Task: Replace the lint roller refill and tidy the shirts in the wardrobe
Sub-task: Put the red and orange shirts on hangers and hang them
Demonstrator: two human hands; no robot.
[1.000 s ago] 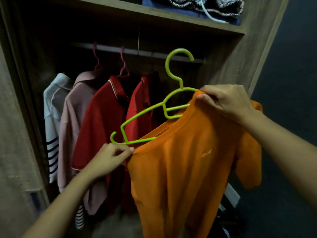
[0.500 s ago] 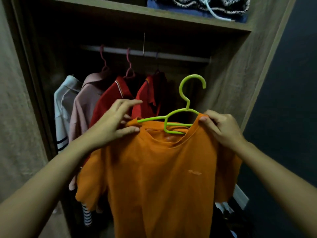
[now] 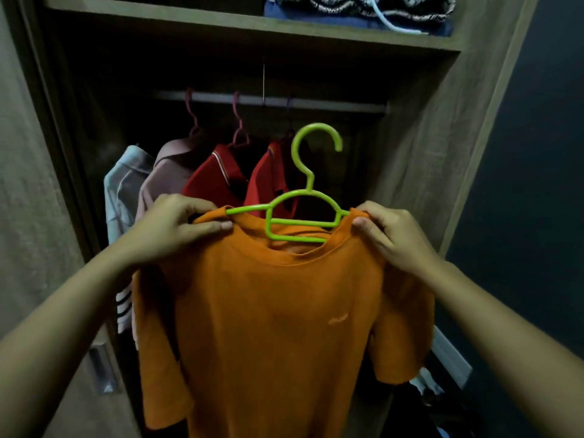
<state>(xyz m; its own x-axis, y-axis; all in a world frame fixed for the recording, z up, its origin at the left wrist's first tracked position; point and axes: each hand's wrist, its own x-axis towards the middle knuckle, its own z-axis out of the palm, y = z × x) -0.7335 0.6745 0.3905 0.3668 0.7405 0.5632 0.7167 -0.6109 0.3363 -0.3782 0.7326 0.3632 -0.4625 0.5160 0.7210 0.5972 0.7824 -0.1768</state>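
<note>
**Orange shirt (image 3: 278,311) on a green hanger (image 3: 303,197), held up before the wardrobe rail (image 3: 331,104).**
Each shoulder is pinched, one by the left hand (image 3: 177,229) and one by the right hand (image 3: 392,235), fingers curled over cloth and, apparently, the hanger arms beneath. The hook is not yet on the rail. If one pinch is loosened early, the collar could slip off; the hook could be snagged on the red shirts (image 3: 215,181).
</note>
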